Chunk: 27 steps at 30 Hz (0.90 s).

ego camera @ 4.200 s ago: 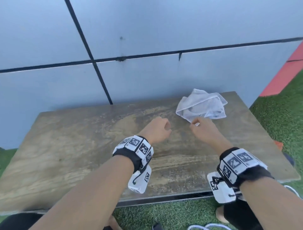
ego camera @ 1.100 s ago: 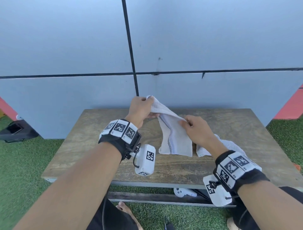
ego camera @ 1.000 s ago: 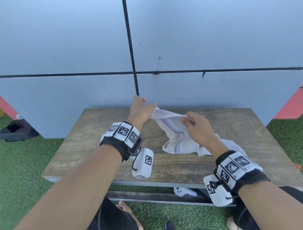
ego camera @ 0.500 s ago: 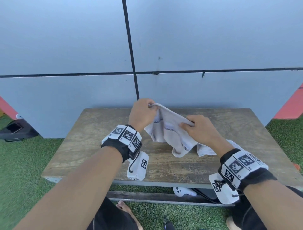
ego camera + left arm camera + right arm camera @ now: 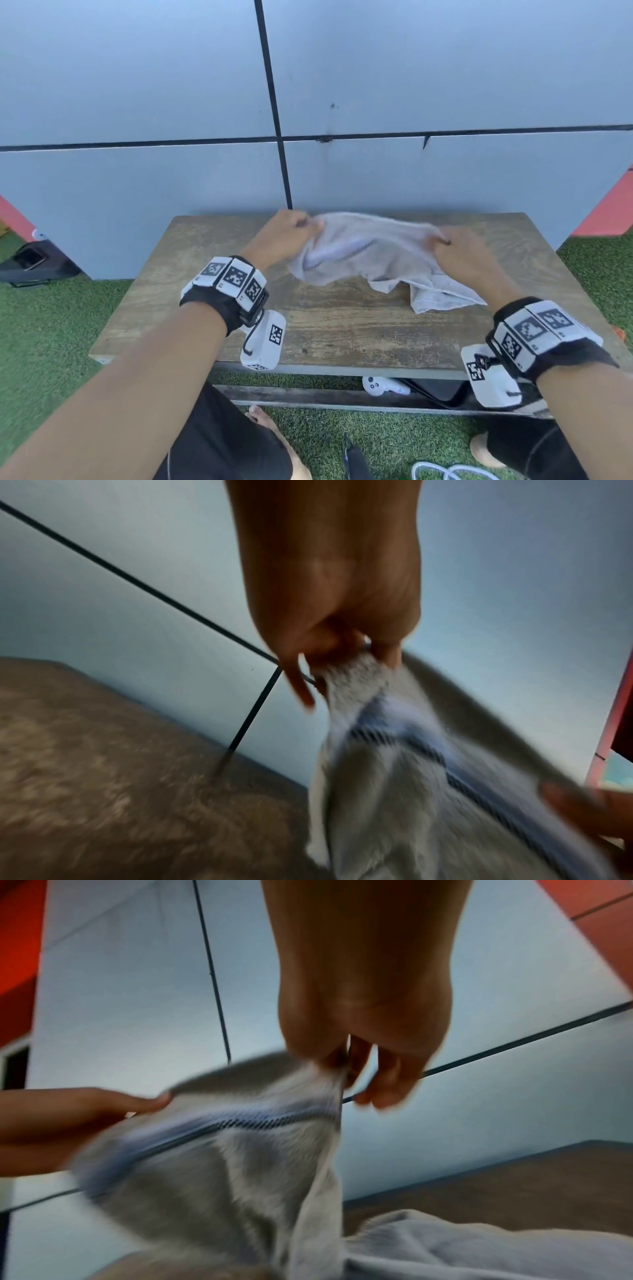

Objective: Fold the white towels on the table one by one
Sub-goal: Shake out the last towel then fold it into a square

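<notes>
A white towel with a dark stitched stripe hangs stretched between my two hands above the far half of the wooden table. My left hand pinches its left corner, as the left wrist view shows on the towel under the left hand. My right hand pinches the right corner, where the towel meets the right hand. A second white towel lies crumpled on the table under my right wrist, also seen low in the right wrist view as a second towel.
A grey panelled wall stands right behind the table. Green turf surrounds it. A white controller and black cables lie on the shelf under the table. A dark bag sits on the ground at far left.
My hands have moved apart, pulling the bunched towel out wide between them. The right hand has shifted right and the towel now spans the far part of the table.
</notes>
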{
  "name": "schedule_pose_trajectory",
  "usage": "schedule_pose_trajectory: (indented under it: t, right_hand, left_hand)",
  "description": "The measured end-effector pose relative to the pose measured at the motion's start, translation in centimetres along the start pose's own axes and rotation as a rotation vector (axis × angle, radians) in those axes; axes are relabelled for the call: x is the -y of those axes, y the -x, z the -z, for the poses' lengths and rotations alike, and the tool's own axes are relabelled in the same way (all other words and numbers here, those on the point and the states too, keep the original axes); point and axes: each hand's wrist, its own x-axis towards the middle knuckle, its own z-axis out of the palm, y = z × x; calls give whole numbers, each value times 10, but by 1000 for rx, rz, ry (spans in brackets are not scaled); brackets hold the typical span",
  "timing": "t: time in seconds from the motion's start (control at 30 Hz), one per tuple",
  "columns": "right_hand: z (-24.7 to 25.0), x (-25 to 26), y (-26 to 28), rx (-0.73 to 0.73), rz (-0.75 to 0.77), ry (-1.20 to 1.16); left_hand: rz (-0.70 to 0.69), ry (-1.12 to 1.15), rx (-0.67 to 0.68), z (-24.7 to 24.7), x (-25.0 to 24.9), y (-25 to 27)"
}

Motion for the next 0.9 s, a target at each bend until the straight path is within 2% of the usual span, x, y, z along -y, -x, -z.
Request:
schedule_pose_trajectory:
  t: [0.07, 0.13, 0.3, 0.5, 0.63, 0.7, 0.8, 0.9]
  right_hand:
    - [-4, -21, 7, 338, -171, 127]
    - [-11, -43, 13, 455, -295, 164]
    - [-32, -76, 18, 260, -313, 213]
    - [-61, -68, 17, 228, -218, 112]
    - [-78, -50, 19, 317, -85, -75]
    - [-82, -43, 19, 368, -26, -157]
    - [-82, -30, 9, 407, 40, -254]
    - [-72, -5, -24, 327, 91, -316]
  left_hand:
    - [52, -186, 362, -13, 9, 6]
    - [101, -133, 528, -28, 16, 10]
    - [74, -201, 658, -66, 8, 11]
    - [-20, -67, 463, -101, 4, 7]
    - [-109, -82, 526, -123, 7, 8]
    - [-131, -98, 512, -134, 12, 6]
    - [-101, -13, 358, -137, 12, -9]
    - [-106, 110, 227, -113, -2, -38]
